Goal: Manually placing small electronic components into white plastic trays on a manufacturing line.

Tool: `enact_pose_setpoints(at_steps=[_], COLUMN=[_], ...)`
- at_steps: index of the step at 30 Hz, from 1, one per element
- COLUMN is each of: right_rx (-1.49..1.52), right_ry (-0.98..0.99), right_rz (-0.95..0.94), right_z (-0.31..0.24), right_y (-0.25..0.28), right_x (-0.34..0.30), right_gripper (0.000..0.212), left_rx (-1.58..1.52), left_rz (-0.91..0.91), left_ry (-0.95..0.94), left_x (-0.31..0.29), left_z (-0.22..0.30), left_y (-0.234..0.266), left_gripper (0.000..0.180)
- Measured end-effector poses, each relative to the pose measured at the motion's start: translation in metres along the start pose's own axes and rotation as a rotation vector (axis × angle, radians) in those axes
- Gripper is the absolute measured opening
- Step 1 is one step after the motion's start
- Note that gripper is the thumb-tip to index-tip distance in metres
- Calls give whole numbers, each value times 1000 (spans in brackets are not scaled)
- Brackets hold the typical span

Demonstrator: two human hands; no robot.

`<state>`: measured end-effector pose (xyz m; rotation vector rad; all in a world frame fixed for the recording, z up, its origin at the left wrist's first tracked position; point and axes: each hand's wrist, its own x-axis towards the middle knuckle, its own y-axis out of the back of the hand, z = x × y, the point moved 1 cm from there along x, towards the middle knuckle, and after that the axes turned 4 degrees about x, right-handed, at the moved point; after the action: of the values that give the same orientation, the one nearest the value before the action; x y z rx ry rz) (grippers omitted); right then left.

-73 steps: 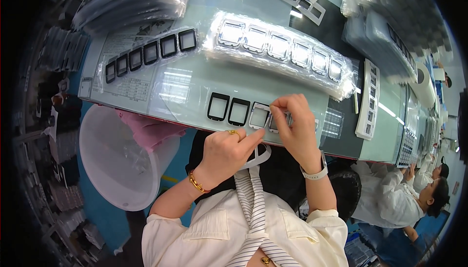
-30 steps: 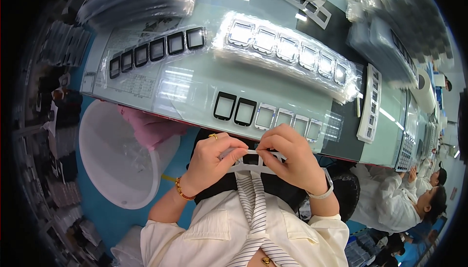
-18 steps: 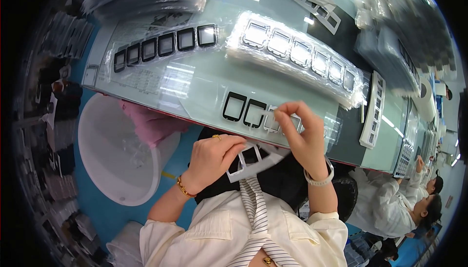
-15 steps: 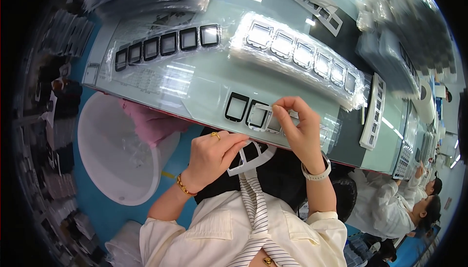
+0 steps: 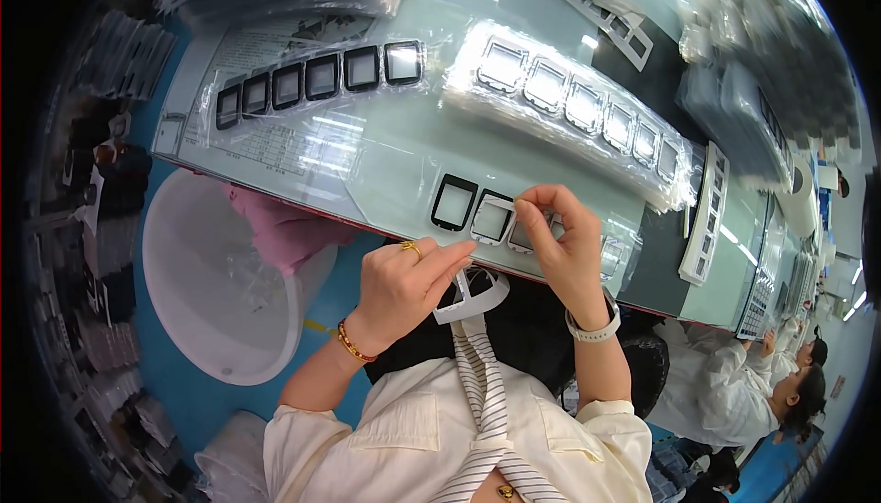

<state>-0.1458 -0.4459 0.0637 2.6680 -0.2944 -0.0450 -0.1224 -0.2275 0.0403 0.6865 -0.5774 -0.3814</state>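
Along the near edge of the table lies a row of black rectangular frames. The leftmost black frame (image 5: 454, 202) is uncovered. Over the one beside it sits a thin white frame (image 5: 494, 218), its outline nearly matching the black one. My right hand (image 5: 564, 241) pinches the upper right corner of this white frame between thumb and fingertips and partly hides the frames further right. My left hand (image 5: 404, 285) is closed, thumb against fingers, just beyond the table edge. From its fingertips hangs a curved white backing strip (image 5: 473, 301) with cut-out openings, above my lap.
A clear tray of black frames (image 5: 321, 76) lies at the far left, and a shiny plastic-wrapped tray of frames (image 5: 569, 104) at the back. White strips (image 5: 705, 218) lie to the right. A white tub (image 5: 220, 292) stands below the table; co-workers (image 5: 734, 379) sit at the right.
The white frame has shifted from lying askew over the black frame to nearly matching its outline. My left hand moved slightly right, the strip with it. The view shifted a little.
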Motion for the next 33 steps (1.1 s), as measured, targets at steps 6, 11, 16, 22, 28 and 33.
enact_pose_setpoints(at_steps=[6,11,16,22,28,33], right_rx=[-6,-15,1,-1,-17,-72], right_ry=[6,9,18,26,47,113], right_rz=[6,8,14,24,22,31], right_z=[1,1,1,-1,-4,-8], right_y=[-1,0,-1,0,2,0], right_x=[0,-2,-2,-2,-1,2], right_gripper=[8,8,9,8,7,7], left_rx=[23,74,98,91,114,77], left_rz=[6,-3,-5,-58,-101,-74], left_ry=[-13,-26,-27,-97,-26,-6], left_x=[-1,-1,-4,-2,-3,-3], left_z=[-1,0,4,14,18,17], left_y=[-1,-1,-3,-13,-14,-16], left_gripper=[25,27,28,33,31,31])
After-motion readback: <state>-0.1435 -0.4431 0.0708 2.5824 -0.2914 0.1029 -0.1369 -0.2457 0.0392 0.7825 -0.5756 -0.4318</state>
